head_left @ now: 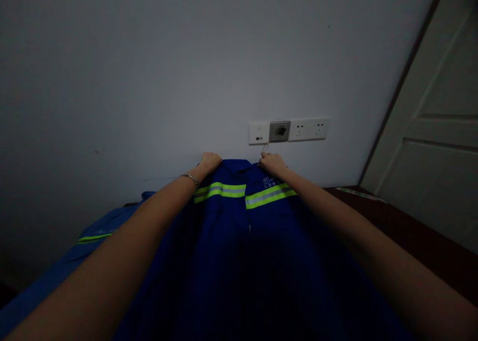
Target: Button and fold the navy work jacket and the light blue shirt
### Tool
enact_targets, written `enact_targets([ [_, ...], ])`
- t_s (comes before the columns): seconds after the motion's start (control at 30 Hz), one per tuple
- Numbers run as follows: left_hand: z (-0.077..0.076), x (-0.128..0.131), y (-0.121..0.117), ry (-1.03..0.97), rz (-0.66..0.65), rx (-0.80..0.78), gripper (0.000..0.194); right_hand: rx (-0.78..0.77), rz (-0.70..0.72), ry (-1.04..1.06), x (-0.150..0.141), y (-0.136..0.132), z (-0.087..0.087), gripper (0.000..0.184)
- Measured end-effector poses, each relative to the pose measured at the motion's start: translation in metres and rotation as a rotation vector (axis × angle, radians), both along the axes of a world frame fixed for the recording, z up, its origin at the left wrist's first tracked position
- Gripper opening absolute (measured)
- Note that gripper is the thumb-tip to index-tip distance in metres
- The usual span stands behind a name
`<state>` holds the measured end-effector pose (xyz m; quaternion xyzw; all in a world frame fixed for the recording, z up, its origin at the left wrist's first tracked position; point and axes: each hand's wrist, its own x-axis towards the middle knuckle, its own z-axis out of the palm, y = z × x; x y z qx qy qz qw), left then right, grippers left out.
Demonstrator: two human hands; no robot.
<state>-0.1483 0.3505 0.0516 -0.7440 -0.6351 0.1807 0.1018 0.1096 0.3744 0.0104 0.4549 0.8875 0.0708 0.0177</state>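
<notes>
A dark blue work jacket (224, 221) with yellow-green and silver reflective bands stretches out in front of me, its collar end towards the wall. My left hand (210, 161) is closed on the jacket's shoulder, left of the collar, and a bracelet circles that wrist. On the other side of the collar, my right hand (273, 164) grips the opposite shoulder, above the white printing on the chest. Both arms reach straight forward over the jacket. Its lower part is lost in shadow.
A lighter blue garment (100, 226) with a yellow-green stripe lies at the left. On the wall behind the jacket are white socket plates (309, 129) and a grey one (279, 131). A panelled door (440, 157) stands at the right, beyond a dark reddish surface (388, 221).
</notes>
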Motion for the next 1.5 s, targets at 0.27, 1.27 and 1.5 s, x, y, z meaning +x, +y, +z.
enact_targets([
  [0.27, -0.042, -0.016, -0.018, -0.054, 0.042, -0.049, 0.034, 0.086, 0.073, -0.016, -0.017, -0.001, -0.048, 0.031],
  [1.27, -0.054, 0.068, -0.281, -0.485, 0.039, -0.593, 0.07, -0.627, 0.024, 0.211, -0.04, -0.19, -0.079, 0.052],
  [1.5, -0.027, 0.047, -0.318, -0.475, -0.116, -0.634, 0.063, -0.52, -0.03, 0.189, -0.042, -0.208, -0.069, 0.049],
])
